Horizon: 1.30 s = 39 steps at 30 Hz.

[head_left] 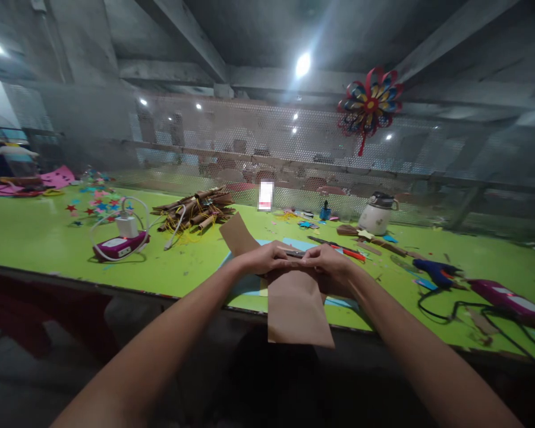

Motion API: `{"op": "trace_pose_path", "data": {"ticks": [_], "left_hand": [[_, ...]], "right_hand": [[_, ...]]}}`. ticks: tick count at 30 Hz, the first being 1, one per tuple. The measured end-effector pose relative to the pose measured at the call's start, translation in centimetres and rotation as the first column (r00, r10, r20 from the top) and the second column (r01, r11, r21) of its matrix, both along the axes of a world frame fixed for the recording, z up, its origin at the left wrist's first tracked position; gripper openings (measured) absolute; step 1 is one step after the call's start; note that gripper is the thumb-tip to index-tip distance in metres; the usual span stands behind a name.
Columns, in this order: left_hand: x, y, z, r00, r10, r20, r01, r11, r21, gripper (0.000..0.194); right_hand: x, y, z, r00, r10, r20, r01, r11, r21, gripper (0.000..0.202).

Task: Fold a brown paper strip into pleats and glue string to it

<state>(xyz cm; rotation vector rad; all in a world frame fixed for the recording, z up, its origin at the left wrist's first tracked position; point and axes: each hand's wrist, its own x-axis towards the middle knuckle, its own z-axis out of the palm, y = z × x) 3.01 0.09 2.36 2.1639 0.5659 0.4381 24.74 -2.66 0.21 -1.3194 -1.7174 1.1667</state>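
Under grey concrete beams (pixel 187 35), by a perforated metal screen (pixel 182 131), the scrap-flecked green tabletop (pixel 35 232) carries, from the left, paper stars (pixel 101 206), a purple power strip (pixel 122 245) and heaped brown rolls (pixel 196 211). At the near edge, over blue sheets (pixel 299 243), I pinch brown paper (pixel 296 306) against a thin dark rod (pixel 294 254) between left hand (pixel 267 258) and right hand (pixel 329 260), fingers drawn together. Rightward: a multicoloured flower ornament (pixel 371 104) hanging above a pale jug (pixel 374 215), then a blue glue gun (pixel 436 271) and a second purple strip (pixel 510 300).
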Motion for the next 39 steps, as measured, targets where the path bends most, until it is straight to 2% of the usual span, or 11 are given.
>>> {"op": "trace_pose_path", "data": {"ticks": [3, 8, 13, 18, 23, 26, 30, 32, 35, 39], "left_hand": [[-0.3, 0.0, 0.1, 0.993, 0.024, -0.119, -0.005, 0.988, 0.157, 0.031], [-0.4, 0.5, -0.2, 0.994, -0.017, -0.11, 0.035, 0.986, 0.165, 0.037], [-0.8, 0.8, -0.4, 0.99, -0.078, -0.114, 0.081, 0.997, 0.016, 0.041], [-1.5, 0.8, -0.4, 0.994, 0.013, -0.112, -0.029, 0.989, -0.144, 0.038], [-2.1, 0.9, 0.1, 0.996, 0.064, -0.069, -0.082, 0.948, -0.306, 0.037], [-2.3, 1.3, 0.1, 0.995, 0.072, -0.075, -0.092, 0.943, -0.321, 0.034], [-2.4, 1.9, -0.2, 0.986, 0.131, -0.104, -0.151, 0.964, -0.22, 0.033], [-2.5, 2.1, -0.4, 0.981, 0.161, -0.104, -0.18, 0.96, -0.213, 0.032], [-2.5, 1.9, -0.7, 0.981, 0.183, -0.065, -0.194, 0.932, -0.305, 0.031], [-2.4, 1.5, -1.0, 0.991, 0.124, 0.045, -0.088, 0.878, -0.47, 0.03]], "right_hand": [[-0.1, -0.4, 0.5, 0.999, -0.012, 0.039, 0.013, 1.0, -0.006, 0.033], [0.0, -0.6, 0.8, 0.998, 0.01, 0.059, -0.01, 1.0, -0.008, 0.035], [0.5, -0.2, 0.6, 0.994, 0.068, 0.085, -0.07, 0.997, 0.024, 0.039], [1.2, -0.3, 1.0, 0.98, 0.113, 0.166, -0.125, 0.99, 0.066, 0.038], [2.0, -0.6, 1.6, 0.975, 0.18, 0.127, -0.186, 0.982, 0.036, 0.035], [2.1, -0.8, 1.9, 0.963, 0.203, 0.177, -0.209, 0.978, 0.021, 0.033], [1.8, -0.9, 2.1, 0.932, 0.249, 0.264, -0.27, 0.962, 0.047, 0.033], [1.7, -0.9, 2.0, 0.932, 0.242, 0.27, -0.271, 0.96, 0.074, 0.035], [1.7, -0.9, 1.7, 0.953, 0.206, 0.223, -0.227, 0.971, 0.07, 0.036], [1.7, -0.9, 1.4, 0.975, 0.211, 0.075, -0.211, 0.977, -0.002, 0.039]]}}
